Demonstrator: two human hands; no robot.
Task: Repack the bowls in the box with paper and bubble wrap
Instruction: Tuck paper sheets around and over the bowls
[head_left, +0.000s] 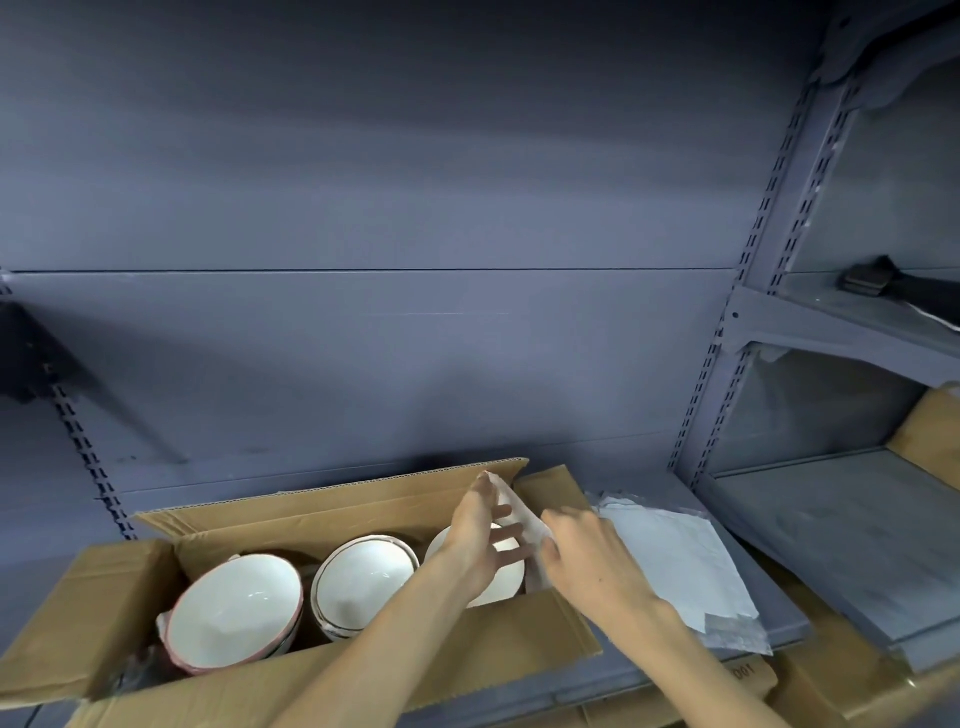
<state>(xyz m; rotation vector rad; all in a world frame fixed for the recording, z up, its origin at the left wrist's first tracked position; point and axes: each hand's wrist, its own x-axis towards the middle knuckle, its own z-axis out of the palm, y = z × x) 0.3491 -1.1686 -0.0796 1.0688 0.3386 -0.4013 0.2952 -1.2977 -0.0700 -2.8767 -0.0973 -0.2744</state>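
An open cardboard box (332, 506) lies on a grey shelf, with three stacks of white bowls inside: left (236, 610), middle (363, 579) and right (506, 574). Both hands hold one sheet of white paper (522, 512) upright over the right end of the box. My left hand (480, 530) pinches the sheet's top edge above the right bowl. My right hand (582, 551) grips its right side at the box's end. A pile of white paper and bubble wrap sheets (680, 561) lies on the shelf just right of the box.
The box flaps (78, 618) stick out left and front. A grey back wall (363, 208) rises behind. A second shelving bay (841, 530) stands at the right, with cardboard (930, 436) and a dark object (867, 278) on its shelves. More cardboard (831, 680) lies below.
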